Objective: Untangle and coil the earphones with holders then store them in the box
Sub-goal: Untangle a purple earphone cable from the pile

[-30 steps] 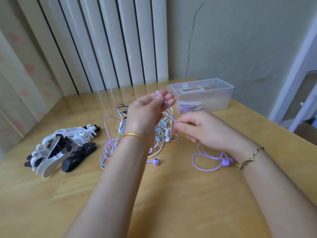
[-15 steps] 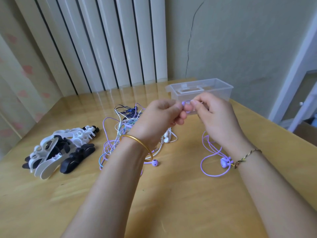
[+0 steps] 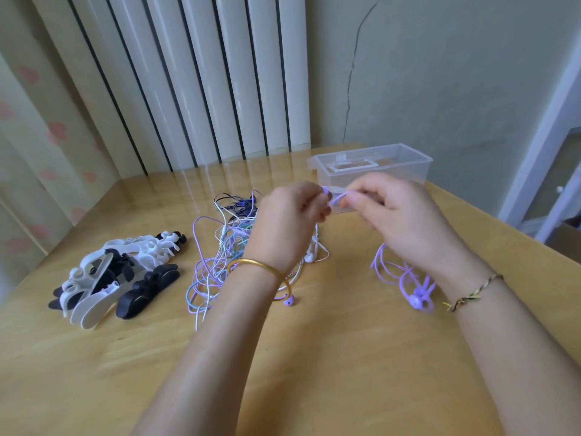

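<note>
Both hands are raised above the table in front of the clear plastic box (image 3: 405, 165). My left hand (image 3: 289, 221) and my right hand (image 3: 396, 215) pinch the same purple earphone cable (image 3: 334, 199) between their fingertips. The rest of that purple cable hangs down under my right wrist to loose loops and an earbud (image 3: 416, 298) on the table. A tangle of purple, white, blue and dark earphones (image 3: 223, 250) lies left of my left wrist, with one purple earbud (image 3: 288, 302) at its near edge. Black and white holders (image 3: 116, 275) are heaped at the left.
The wooden table (image 3: 314, 357) stretches toward me with bare surface in the near half. White vertical blinds (image 3: 201, 77) and a wall close off the back. The table's right edge runs diagonally past the box, with a doorway beyond it.
Both hands rose and came together in front of the box, pinching the purple cable. The hanging purple loops under my right wrist drew up and gathered closer.
</note>
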The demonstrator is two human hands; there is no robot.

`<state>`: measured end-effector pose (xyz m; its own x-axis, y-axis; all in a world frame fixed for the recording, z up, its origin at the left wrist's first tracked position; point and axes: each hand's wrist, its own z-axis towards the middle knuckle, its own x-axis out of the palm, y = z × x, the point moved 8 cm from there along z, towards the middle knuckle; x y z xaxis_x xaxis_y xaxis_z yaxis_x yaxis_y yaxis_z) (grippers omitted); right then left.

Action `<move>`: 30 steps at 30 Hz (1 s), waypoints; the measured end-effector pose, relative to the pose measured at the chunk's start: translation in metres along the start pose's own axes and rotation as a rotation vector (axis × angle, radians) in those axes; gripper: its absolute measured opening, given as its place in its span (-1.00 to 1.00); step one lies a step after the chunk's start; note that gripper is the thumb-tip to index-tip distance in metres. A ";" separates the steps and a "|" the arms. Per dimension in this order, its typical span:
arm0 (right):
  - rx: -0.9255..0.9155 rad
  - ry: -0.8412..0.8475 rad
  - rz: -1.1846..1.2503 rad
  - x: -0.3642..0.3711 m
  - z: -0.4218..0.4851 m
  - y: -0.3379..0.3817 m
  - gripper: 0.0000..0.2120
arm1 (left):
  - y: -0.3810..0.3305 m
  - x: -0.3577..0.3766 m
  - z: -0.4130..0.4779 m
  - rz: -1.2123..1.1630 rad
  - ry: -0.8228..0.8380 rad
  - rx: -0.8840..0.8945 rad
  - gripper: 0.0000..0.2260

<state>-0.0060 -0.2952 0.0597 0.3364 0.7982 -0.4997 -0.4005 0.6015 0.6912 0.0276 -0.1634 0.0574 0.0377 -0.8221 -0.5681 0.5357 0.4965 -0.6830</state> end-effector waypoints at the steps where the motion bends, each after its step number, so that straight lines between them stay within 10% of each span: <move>1: 0.002 -0.077 -0.035 -0.005 0.001 -0.004 -0.88 | -0.004 0.007 -0.001 -0.015 0.068 -0.001 -0.80; 6: 0.057 -0.181 -0.087 -0.009 0.003 -0.018 -0.87 | -0.007 0.016 -0.003 -0.229 0.163 -0.113 -0.74; 11: 0.197 0.190 0.089 0.023 -0.002 -0.027 -0.82 | 0.014 0.009 -0.003 -1.011 0.031 -0.449 -0.74; 18: 0.456 0.583 -0.026 0.040 -0.024 -0.057 -0.87 | 0.026 -0.023 -0.004 -1.007 -0.327 -0.428 -0.74; 21: 0.349 0.528 -0.427 0.024 -0.016 -0.064 -0.72 | 0.023 -0.028 -0.003 -0.955 -0.336 -0.385 -0.75; 25: 0.265 0.265 0.051 0.021 -0.003 -0.037 -0.45 | 0.019 -0.017 -0.002 -0.884 -0.234 -0.392 -0.73; 30: 0.132 0.081 0.308 0.027 0.004 -0.014 -0.67 | 0.012 0.000 -0.004 -0.838 -0.090 -0.406 -0.73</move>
<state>0.0119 -0.2820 0.0380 0.1460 0.9447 -0.2936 -0.3572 0.3271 0.8749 0.0310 -0.1564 0.0476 -0.1534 -0.9659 0.2083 0.0823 -0.2226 -0.9714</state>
